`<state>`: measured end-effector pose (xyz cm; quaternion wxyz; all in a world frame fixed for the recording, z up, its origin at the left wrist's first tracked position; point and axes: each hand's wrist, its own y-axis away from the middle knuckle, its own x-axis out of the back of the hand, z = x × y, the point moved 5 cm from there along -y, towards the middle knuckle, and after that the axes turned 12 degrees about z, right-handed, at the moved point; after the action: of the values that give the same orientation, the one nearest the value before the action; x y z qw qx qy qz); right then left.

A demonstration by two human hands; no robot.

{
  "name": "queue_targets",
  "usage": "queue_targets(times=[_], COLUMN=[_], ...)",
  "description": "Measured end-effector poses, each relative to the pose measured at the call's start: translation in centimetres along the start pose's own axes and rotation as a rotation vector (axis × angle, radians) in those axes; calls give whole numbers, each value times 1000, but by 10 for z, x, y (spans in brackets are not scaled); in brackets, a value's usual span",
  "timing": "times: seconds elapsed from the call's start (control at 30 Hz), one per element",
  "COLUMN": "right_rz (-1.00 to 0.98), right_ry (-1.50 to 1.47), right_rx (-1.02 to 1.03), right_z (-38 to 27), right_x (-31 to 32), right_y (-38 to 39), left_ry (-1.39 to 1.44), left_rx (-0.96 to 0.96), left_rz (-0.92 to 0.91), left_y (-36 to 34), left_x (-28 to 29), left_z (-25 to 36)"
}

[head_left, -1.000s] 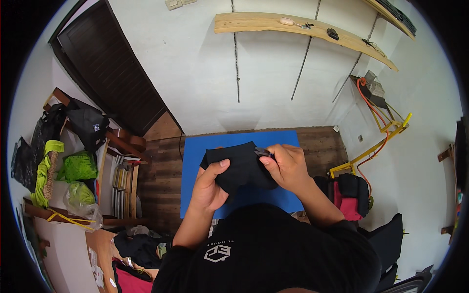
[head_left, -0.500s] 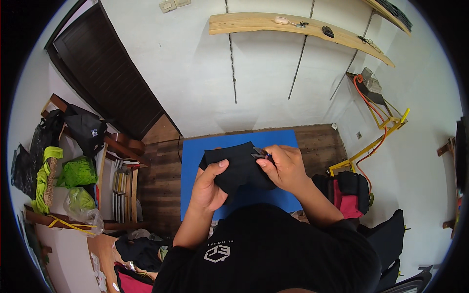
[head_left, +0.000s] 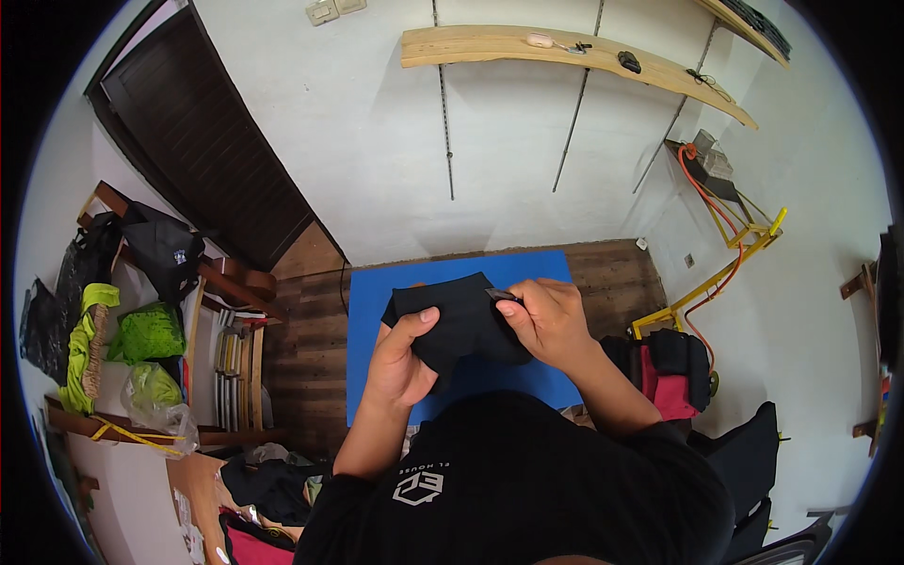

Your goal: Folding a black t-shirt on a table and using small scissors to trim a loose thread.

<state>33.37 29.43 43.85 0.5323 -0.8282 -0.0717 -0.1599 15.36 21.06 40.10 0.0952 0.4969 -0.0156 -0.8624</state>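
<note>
Blue mat (head_left: 377,311) on wood floor (head_left: 301,348); wooden shelf (head_left: 490,45) on wall; dark door (head_left: 202,151).

Illumination is bright and even, apparently from above and slightly left. The long pale wooden wall shelf (head_left: 565,47) casts a soft shadow down the white plastered wall (head_left: 395,160). No glare or blown highlights noted. Focus is sharp across the centre, with no motion blur. Fisheye distortion is strong: the dark brown wooden door (head_left: 202,151) leans and bows, and straight edges curve near the rim. A black vignette rings the circular frame.
</note>
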Motion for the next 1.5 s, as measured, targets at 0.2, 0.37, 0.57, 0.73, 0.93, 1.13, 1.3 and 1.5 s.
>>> queue_targets(times=[0.2, 0.37, 0.57, 0.73, 0.93, 1.13, 1.3, 1.5], right_rz=[-6, -1, 4, -2, 1, -10, -6, 5], right_ry=[-24, -26, -33, -20, -17, -16, -32, -43], right_rx=[-13, -14, -19, -10, -13, -33, -45, -21], right_z=[-2, -3, -6, -8, -9, -9, -10, -10], right_x=[0, 0, 2, 4, 6, 9, 8, 9], right_y=[1, 4, 4, 5, 7, 8, 7, 5], left_ry=[4, -8, 12, -1, -22, -19, -26, -23], left_rx=[-16, -15, -12, -23, -20, -31, -21, -27], left_rz=[-2, 8, -2, -2, 5, -25, -19, -24], left_y=[3, 5, 8, 9, 10, 11, 11, 10], left_x=[3, 2, 0, 1, -2, -4, -3, -4], left_z=[0, 0, -2, -2, -3, -3, -6, -5])
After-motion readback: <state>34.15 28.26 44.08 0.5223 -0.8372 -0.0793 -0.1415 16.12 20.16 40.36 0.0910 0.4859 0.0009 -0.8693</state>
